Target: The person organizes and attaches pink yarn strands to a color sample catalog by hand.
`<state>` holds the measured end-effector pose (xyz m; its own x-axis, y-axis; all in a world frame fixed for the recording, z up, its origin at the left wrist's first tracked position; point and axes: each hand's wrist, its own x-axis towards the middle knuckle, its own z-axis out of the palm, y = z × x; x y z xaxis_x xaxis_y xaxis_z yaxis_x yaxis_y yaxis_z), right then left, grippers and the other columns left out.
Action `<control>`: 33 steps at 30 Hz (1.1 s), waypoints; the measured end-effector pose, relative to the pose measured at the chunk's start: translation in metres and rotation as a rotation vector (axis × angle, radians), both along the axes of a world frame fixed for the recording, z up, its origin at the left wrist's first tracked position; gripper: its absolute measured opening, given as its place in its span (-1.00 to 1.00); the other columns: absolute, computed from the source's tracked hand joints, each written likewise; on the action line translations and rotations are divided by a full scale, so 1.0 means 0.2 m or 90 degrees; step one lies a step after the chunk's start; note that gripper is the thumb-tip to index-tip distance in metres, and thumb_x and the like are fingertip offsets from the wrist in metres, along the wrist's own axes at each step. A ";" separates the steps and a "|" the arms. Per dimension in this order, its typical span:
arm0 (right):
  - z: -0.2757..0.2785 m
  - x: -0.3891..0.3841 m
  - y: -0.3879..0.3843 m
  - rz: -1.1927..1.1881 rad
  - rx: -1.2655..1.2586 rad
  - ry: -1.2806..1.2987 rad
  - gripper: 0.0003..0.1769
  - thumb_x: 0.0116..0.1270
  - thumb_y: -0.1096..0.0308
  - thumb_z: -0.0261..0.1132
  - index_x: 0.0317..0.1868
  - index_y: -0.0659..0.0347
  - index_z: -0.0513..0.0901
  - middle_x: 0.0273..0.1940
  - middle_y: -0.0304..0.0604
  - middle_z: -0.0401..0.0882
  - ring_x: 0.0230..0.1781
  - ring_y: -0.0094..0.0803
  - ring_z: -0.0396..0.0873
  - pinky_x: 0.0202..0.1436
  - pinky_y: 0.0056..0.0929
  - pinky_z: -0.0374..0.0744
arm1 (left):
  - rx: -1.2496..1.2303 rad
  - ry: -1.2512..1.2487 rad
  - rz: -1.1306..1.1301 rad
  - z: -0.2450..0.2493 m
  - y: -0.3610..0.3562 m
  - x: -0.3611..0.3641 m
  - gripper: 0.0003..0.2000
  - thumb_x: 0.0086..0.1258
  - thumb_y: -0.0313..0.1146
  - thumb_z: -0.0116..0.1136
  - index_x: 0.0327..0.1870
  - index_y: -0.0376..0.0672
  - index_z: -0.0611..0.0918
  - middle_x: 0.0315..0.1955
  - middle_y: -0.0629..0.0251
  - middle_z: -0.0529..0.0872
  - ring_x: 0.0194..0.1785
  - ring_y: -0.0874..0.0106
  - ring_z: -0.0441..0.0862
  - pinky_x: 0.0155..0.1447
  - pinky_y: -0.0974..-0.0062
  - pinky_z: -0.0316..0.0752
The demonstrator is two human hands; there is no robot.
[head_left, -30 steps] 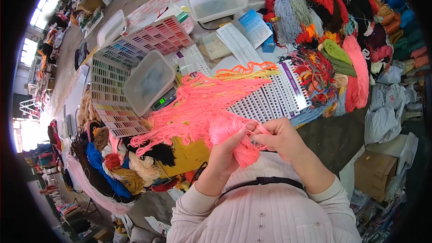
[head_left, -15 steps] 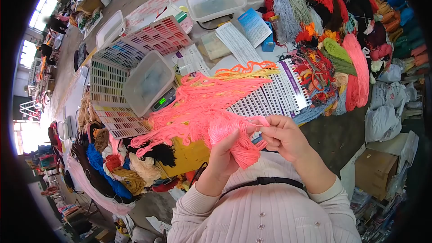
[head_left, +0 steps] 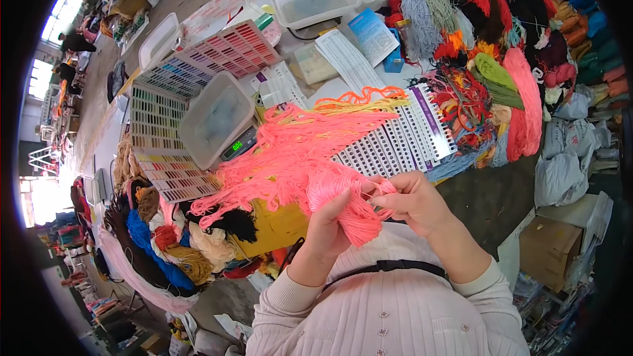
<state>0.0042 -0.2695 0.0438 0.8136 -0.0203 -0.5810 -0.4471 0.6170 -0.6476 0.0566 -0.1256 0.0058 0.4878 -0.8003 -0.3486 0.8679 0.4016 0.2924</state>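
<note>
A looped bundle of pink yarn [head_left: 339,191] is held in front of my body at the table's near edge. My left hand [head_left: 330,224] wraps round its lower left side, thumb on top. At the bundle's right end, my right hand [head_left: 412,203] pinches a few pink strands between thumb and fingers. Just beyond lies a loose spread of pink yarn [head_left: 283,148] with yellow and orange strands [head_left: 362,97] along its far side. It partly covers a white card with rows of holes [head_left: 422,125].
An upright colour chart [head_left: 158,122] stands at the left, beside a clear plastic tub [head_left: 221,118] on a scale [head_left: 241,145]. Another tub [head_left: 316,1], printed sheets [head_left: 346,59] and a blue box [head_left: 393,59] lie farther back. Yarn skeins [head_left: 491,76] crowd the right side.
My right hand has shifted slightly left and down, closer to the bundle, drawing the pinched strands into a loop. My left hand stays almost still.
</note>
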 end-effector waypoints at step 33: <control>-0.84 -0.90 -3.34 -0.569 -0.250 -0.292 -0.87 0.09 0.55 0.03 -0.57 0.18 0.38 -0.54 -0.25 0.36 -0.47 -0.48 0.38 -0.33 -0.60 0.44 | 0.637 0.043 0.515 -0.77 1.25 0.33 -0.65 0.25 -0.10 -0.14 -0.21 -0.25 0.42 -0.30 0.15 0.52 -0.35 0.33 0.52 -0.27 0.37 0.48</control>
